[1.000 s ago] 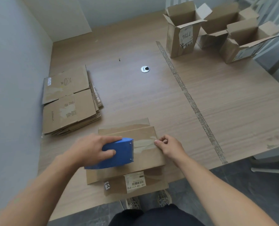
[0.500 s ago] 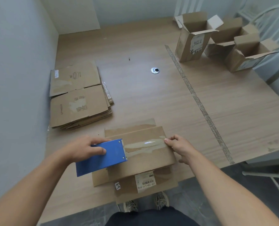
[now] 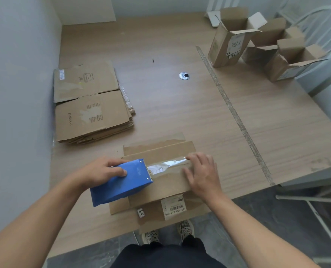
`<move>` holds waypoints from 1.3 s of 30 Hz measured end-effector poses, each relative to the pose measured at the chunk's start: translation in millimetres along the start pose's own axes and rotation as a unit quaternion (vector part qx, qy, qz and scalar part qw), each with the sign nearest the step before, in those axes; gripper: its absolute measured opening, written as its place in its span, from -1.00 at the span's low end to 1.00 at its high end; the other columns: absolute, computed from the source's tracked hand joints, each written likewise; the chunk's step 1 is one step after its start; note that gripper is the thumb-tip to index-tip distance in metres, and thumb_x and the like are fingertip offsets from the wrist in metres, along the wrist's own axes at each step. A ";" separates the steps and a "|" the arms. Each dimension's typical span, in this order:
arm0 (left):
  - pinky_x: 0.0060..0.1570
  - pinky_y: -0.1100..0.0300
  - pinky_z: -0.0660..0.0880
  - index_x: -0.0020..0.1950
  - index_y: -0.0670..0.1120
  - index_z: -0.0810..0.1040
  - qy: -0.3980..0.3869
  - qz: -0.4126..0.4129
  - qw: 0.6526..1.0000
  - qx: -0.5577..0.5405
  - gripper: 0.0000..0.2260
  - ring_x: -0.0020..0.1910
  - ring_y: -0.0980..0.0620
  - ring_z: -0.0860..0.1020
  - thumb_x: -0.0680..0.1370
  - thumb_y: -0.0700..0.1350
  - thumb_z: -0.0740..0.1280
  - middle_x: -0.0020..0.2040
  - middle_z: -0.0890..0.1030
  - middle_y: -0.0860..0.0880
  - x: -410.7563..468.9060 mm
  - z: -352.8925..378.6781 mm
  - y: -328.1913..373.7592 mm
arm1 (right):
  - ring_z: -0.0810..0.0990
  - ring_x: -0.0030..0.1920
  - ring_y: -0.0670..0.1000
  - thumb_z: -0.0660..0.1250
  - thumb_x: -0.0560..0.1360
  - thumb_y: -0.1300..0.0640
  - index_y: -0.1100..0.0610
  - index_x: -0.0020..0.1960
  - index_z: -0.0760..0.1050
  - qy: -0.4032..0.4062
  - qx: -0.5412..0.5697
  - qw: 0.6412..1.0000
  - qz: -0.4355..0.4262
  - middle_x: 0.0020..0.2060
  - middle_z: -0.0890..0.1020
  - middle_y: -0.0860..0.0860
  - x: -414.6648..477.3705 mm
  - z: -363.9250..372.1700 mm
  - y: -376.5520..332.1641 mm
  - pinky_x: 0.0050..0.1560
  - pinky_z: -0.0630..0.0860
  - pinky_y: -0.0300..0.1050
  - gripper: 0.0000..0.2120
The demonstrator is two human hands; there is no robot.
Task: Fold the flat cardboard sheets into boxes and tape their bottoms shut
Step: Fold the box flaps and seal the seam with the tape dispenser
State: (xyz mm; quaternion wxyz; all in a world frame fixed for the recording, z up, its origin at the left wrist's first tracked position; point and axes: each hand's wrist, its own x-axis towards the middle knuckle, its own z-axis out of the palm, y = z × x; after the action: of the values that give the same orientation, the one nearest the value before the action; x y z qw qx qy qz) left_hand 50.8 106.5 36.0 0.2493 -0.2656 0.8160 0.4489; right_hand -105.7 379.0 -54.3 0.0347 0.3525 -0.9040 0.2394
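On the tabletop [image 3: 180, 113], a stack of flat cardboard sheets [image 3: 91, 113] lies left and three folded boxes [image 3: 230, 41] stand open-topped far right. At the near edge sits the box [image 3: 166, 187] under taping: the left hand [image 3: 100, 171] grips the blue tape dispenser [image 3: 126, 183] on it, the right hand [image 3: 201, 175] presses straight fingers [image 3: 196, 156] on the tape strip [image 3: 168, 165].

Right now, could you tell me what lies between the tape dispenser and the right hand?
In the head view, a strip of clear tape spans the box from tape dispenser to right hand.
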 end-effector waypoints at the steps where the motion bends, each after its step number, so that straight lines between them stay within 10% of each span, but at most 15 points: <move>1: 0.12 0.10 0.47 0.02 0.51 0.57 0.003 0.005 1.000 -0.006 -0.67 -0.09 0.23 0.60 0.35 0.13 0.28 -0.06 0.65 0.31 -1.1 0.9 -0.3 | 0.40 0.10 0.07 0.29 0.47 -0.10 -0.01 0.20 0.46 -0.018 -0.015 0.999 -0.039 0.13 0.52 0.00 -4.5 0.6 0.0 -0.05 0.39 -0.03 -0.66; 13: -0.07 0.15 0.49 0.10 0.27 0.67 -0.009 -0.013 0.991 -0.136 -0.65 -0.08 0.00 0.67 0.34 0.08 0.35 0.01 0.72 0.04 -11.9 -9.7 -9.6 | 0.52 0.01 0.14 0.47 0.40 -0.14 -0.07 0.08 0.46 -0.030 -0.103 0.994 -0.037 0.12 0.52 0.01 12.7 18.1 -0.3 -0.17 0.42 0.06 -0.65; 19: -0.16 0.15 0.50 0.17 0.06 0.68 -0.033 0.015 0.973 -0.230 -0.45 -0.12 -0.07 0.65 0.20 0.15 0.44 0.04 0.70 -0.18 -26.0 -20.3 -3.2 | 0.51 -0.03 0.05 0.19 0.44 -0.27 -0.07 0.16 0.39 -0.020 -0.141 0.989 -0.042 0.09 0.52 -0.06 13.6 20.0 -5.0 -0.20 0.36 0.00 -0.60; 39: -0.11 0.21 0.48 0.09 0.30 0.66 0.003 -0.040 0.989 -0.140 -0.66 -0.10 0.04 0.68 0.34 0.10 0.33 -0.02 0.72 0.07 -37.2 -9.2 -15.9 | 0.52 -0.03 0.09 0.27 0.46 0.14 -0.03 0.02 0.43 -0.017 -0.103 0.990 -0.100 0.12 0.58 -0.07 16.9 29.0 -9.3 -0.16 0.12 -0.07 -0.84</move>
State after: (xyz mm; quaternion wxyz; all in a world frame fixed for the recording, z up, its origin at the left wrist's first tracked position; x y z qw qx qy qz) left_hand 87.0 99.1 54.9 0.2250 -0.3314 0.7347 0.5475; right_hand -109.3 349.3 -72.2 0.0795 0.4394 -0.8846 0.1347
